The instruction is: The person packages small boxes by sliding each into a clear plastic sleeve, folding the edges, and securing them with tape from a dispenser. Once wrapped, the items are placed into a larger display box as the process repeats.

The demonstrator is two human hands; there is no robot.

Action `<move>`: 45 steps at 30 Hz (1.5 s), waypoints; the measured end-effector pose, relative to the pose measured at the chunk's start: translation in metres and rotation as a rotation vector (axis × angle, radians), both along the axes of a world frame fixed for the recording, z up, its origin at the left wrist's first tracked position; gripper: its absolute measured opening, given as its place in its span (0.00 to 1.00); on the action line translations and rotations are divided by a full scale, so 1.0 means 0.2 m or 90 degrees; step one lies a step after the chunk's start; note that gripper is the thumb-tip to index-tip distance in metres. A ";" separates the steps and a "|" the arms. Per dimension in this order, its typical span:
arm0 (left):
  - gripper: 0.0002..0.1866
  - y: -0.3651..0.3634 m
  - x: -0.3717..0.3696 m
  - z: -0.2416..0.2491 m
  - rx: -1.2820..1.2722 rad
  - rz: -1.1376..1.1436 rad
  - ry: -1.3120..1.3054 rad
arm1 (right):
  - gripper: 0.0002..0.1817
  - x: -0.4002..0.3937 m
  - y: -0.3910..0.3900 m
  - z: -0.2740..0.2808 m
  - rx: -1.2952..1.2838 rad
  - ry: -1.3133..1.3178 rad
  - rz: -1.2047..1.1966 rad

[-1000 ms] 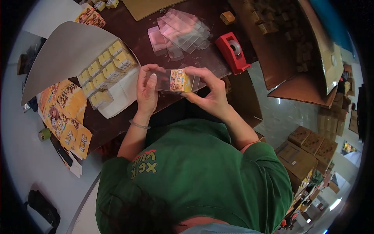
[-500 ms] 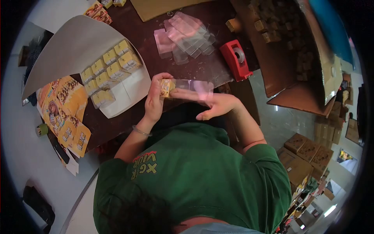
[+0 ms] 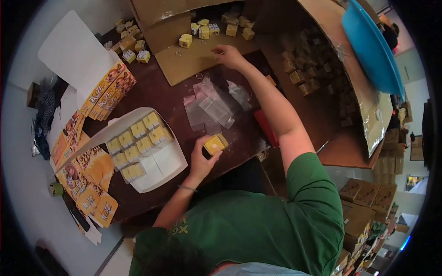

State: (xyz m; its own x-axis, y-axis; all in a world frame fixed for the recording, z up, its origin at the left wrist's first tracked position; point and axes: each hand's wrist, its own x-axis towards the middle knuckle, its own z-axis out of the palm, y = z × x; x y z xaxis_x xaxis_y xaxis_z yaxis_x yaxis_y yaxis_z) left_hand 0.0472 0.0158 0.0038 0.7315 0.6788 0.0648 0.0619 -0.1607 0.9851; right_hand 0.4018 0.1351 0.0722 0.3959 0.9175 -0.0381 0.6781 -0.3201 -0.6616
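Observation:
My left hand (image 3: 202,162) is closed around a small yellow box (image 3: 214,144), held over the table's near edge. Whether clear plastic still wraps it is hard to make out. Stretched far forward, my right hand (image 3: 229,56) hovers over a cardboard flap (image 3: 171,69), fingers partly spread and nothing visible in them. Just beyond it are several small yellow boxes (image 3: 204,32). Flat clear plastic bags (image 3: 207,103) lie in a pile between my hands. To the left, an open white carton (image 3: 159,177) holds rows of small yellow boxes (image 3: 139,129) in clear wrapping.
A red tape dispenser (image 3: 265,126) is partly hidden behind my right forearm. At right, a large cardboard box (image 3: 317,147) contains many small boxes, with a blue basin (image 3: 370,50) beside it. Printed orange cartons (image 3: 108,92) and flat printed sheets (image 3: 92,202) lie at left.
My right hand has left the clear bag and box and swung forward over the cardboard flap. My left hand keeps the yellow box, now turned another way. The view has shifted, showing more of the far table.

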 end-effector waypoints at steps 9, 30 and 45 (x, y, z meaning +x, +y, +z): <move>0.35 0.02 0.02 -0.01 0.054 -0.006 -0.013 | 0.19 0.31 0.57 -0.23 0.142 -0.541 0.043; 0.32 0.02 0.01 0.01 0.069 -0.001 0.011 | 0.35 -0.15 0.33 -0.08 0.113 -0.185 0.029; 0.31 -0.01 -0.06 0.05 0.081 -0.099 -0.008 | 0.29 -1.04 -1.01 -0.24 0.254 -0.221 -0.297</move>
